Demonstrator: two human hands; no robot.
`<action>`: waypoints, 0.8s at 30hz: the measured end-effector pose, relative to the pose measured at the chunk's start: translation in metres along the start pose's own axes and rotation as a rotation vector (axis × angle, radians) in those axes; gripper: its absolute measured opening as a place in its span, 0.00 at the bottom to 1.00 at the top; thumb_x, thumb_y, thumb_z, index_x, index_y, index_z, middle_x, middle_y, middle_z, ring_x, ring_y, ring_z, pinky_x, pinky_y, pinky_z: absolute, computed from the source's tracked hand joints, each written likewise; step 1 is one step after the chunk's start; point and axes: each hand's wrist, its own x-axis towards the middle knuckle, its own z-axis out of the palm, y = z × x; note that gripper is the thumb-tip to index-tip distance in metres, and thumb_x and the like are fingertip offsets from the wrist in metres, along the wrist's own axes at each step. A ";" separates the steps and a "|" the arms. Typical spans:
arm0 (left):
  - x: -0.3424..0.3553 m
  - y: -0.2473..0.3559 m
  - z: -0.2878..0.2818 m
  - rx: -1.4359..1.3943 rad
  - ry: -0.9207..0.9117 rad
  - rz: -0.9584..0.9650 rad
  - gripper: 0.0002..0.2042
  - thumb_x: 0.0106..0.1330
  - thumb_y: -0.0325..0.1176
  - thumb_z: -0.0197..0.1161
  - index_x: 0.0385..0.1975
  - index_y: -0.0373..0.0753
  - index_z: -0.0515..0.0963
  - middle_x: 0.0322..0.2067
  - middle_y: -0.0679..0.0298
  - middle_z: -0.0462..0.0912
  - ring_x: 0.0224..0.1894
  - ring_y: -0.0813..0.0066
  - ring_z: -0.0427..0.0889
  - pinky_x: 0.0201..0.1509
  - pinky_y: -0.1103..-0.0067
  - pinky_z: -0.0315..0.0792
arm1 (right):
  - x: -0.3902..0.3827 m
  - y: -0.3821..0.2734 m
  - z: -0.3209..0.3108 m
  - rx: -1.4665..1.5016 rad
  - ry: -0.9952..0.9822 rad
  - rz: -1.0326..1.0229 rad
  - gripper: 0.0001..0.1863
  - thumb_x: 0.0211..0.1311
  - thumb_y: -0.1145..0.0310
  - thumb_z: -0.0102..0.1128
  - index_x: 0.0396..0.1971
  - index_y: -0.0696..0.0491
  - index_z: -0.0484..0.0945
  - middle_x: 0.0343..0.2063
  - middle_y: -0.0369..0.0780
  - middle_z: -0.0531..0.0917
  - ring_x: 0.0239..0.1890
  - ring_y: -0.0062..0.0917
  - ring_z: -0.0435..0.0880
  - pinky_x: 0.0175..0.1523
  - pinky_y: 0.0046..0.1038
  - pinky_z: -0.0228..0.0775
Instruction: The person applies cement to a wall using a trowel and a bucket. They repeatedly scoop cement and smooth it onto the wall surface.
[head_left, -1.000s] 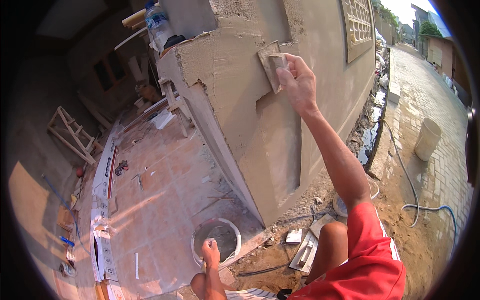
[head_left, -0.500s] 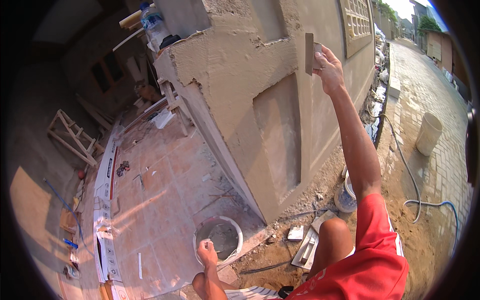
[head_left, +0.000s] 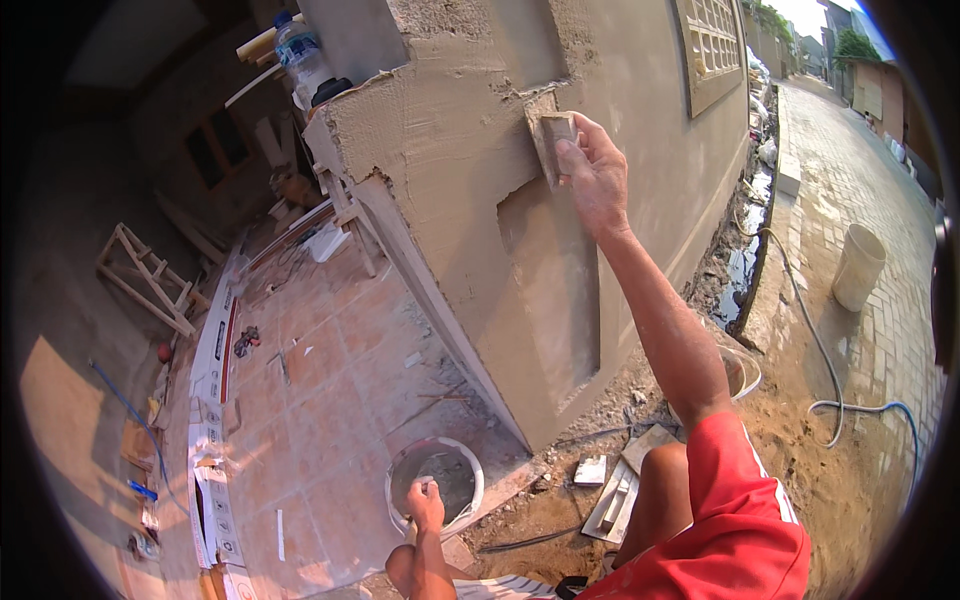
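**Trowel on the wet wall, other hand at the bucket**

We see the right hand (head_left: 592, 175) raised against the grey plastered wall (head_left: 450, 200), at the top edge of the sunken panel (head_left: 555, 290). Its fingers are curled shut around a small flat trowel (head_left: 553, 140), whose blade lies flat on the wall just left of the knuckles. The plaster around the blade looks rough and freshly spread, and the top of the wall is ragged.

Down near the bottom of the view, the left hand (head_left: 427, 503) sits at the near rim of a white bucket (head_left: 398, 478) that stands on the tiled floor (head_left: 320, 380) beside the corner of the wall. The fingers are closed, and something thin seems to be in them, but we cannot tell what it is.

On the dirt to the right of the bucket, by our knee, lies a long flat float (head_left: 618, 497) with a handle on it. Farther right, a hose (head_left: 830, 385) snakes across the sandy ground, and a pale bucket (head_left: 858, 266) stands on the paved lane. On top of the wall, far left, stands a plastic water bottle (head_left: 300, 55). A wooden frame (head_left: 145, 280) lies on the floor at the left.
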 end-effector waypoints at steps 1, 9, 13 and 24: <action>0.002 -0.003 0.004 0.001 -0.002 0.008 0.08 0.60 0.28 0.60 0.35 0.31 0.80 0.30 0.51 0.84 0.32 0.60 0.84 0.39 0.69 0.76 | -0.011 -0.013 0.009 -0.045 0.022 -0.024 0.21 0.60 0.75 0.60 0.55 0.55 0.75 0.32 0.36 0.80 0.32 0.19 0.77 0.41 0.26 0.73; 0.005 -0.010 0.007 -0.034 -0.016 -0.015 0.09 0.60 0.28 0.60 0.36 0.30 0.80 0.29 0.51 0.84 0.32 0.59 0.84 0.40 0.69 0.76 | -0.089 -0.057 0.035 -0.020 -0.235 -0.484 0.20 0.59 0.78 0.60 0.53 0.58 0.75 0.36 0.42 0.81 0.34 0.27 0.80 0.43 0.29 0.73; 0.007 -0.019 0.008 -0.049 -0.006 -0.020 0.09 0.60 0.28 0.60 0.36 0.30 0.80 0.30 0.51 0.84 0.33 0.58 0.84 0.41 0.69 0.76 | -0.015 -0.034 -0.013 0.312 -0.012 -0.033 0.17 0.68 0.75 0.52 0.56 0.58 0.72 0.36 0.36 0.82 0.36 0.16 0.80 0.36 0.19 0.73; 0.002 0.011 0.003 -0.012 -0.001 0.066 0.09 0.60 0.29 0.61 0.36 0.31 0.81 0.27 0.51 0.84 0.31 0.57 0.84 0.40 0.68 0.76 | -0.016 -0.035 0.016 0.114 -0.182 -0.116 0.19 0.65 0.76 0.55 0.56 0.58 0.73 0.39 0.37 0.83 0.37 0.19 0.80 0.41 0.26 0.74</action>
